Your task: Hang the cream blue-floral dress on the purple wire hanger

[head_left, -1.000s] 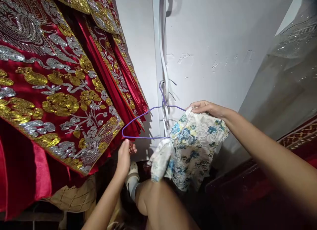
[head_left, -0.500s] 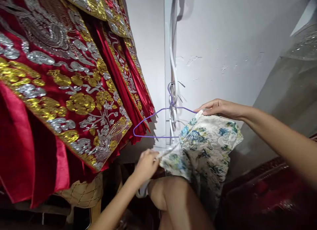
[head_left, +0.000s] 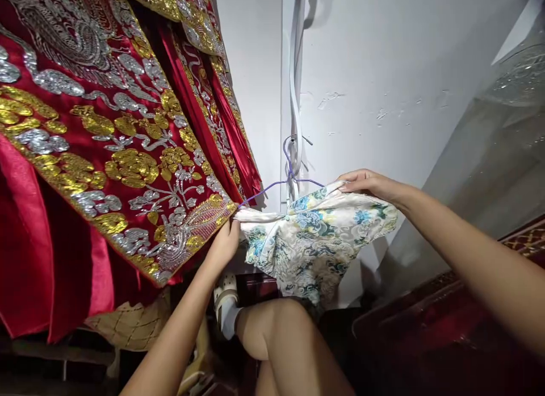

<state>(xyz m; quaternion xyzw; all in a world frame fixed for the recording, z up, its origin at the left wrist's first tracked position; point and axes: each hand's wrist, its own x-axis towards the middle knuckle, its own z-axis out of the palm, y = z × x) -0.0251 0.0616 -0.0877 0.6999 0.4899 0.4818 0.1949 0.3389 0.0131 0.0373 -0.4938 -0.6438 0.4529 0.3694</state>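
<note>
Shirt (head_left: 309,240): white, with blue, green and yellow flowers. It is hanging on the purple hanger, spreading between the two hands, and its lower part is drooping above the bare knee (head_left: 289,322).
Hanger (head_left: 290,169): thin and purple. Its hook is pointing up beside a white strap (head_left: 293,95), and its right arm is going in behind the shirt's top edge. Its left arm is showing as far as the left hand.
Right hand (head_left: 364,183): holding the shirt's top edge near the shoulder. The fingers are pinching close together. I cannot tell if they are touching the hanger too.
Left hand (head_left: 226,240): pinching the other end of the shirt, just beside the corner of the red clothes. The grip is looking narrow, but some fingertips are hiding.
Red clothes (head_left: 131,169): hanging at the left, shining with gold and silver flowers.
Wall (head_left: 374,55): standing pale behind the shirt, with little marks showing on it.
Foot: wearing a pale shoe (head_left: 225,283) and a light sock (head_left: 229,318), showing below the left hand.
</note>
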